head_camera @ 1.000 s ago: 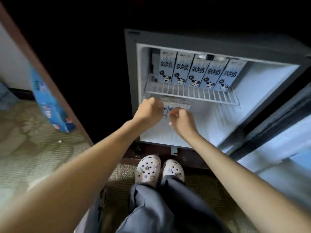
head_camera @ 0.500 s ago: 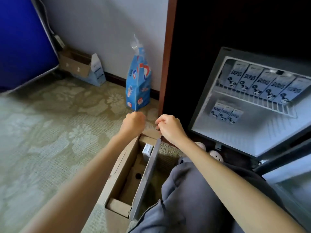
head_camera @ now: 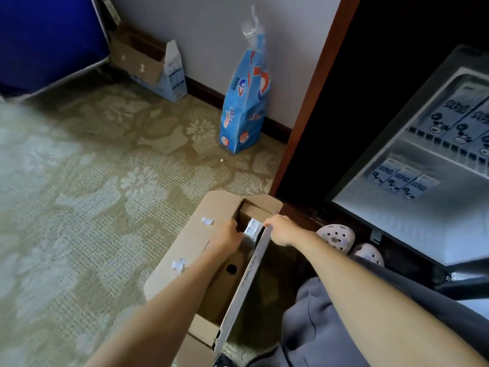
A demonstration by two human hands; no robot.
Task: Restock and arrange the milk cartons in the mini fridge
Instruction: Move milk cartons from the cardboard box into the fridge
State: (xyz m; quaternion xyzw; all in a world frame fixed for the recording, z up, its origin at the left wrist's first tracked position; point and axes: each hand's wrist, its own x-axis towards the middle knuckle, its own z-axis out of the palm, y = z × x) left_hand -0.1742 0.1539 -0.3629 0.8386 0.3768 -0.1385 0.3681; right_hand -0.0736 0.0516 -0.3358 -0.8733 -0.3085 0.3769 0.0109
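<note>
Head view, looking down: both bare forearms reaching into long open cardboard box (head_camera: 195, 250) on patterned carpet (head_camera: 87, 181), just L of knees in grey trousers (head_camera: 325, 329). Left hand (head_camera: 228, 236) dipped inside box near its far end, fingers curled down beside a white milk carton (head_camera: 252, 229); touching or just short of it, cannot tell, fingertips hidden. Right hand (head_camera: 281, 229) closed over top edge of box's R-side flap (head_camera: 246, 282), knuckles up, thumb end just beside same carton. Carton upright at far end of box, only its top and a bit of one side showing; rest of box interior looks bare, w/ a round hole in its inner wall. Two torn white patches on L flap.

Mini fridge (head_camera: 412, 192) at R, door open, interior lit. Row of cartons w/ cow print (head_camera: 457, 115) leaning back on upper wire shelf (head_camera: 436, 149); three more cartons (head_camera: 402, 178) side by side on fridge floor, toward its L rear. Frame blurred here, print not readable. White perforated clogs (head_camera: 336, 237) on feet betw. box and fridge.

Background: blue-and-red printed plastic bag (head_camera: 246, 102) standing against wall by brown door frame (head_camera: 315, 83); second open cardboard box (head_camera: 148, 62) farther L along wall, next to large blue panel (head_camera: 47, 38).
</note>
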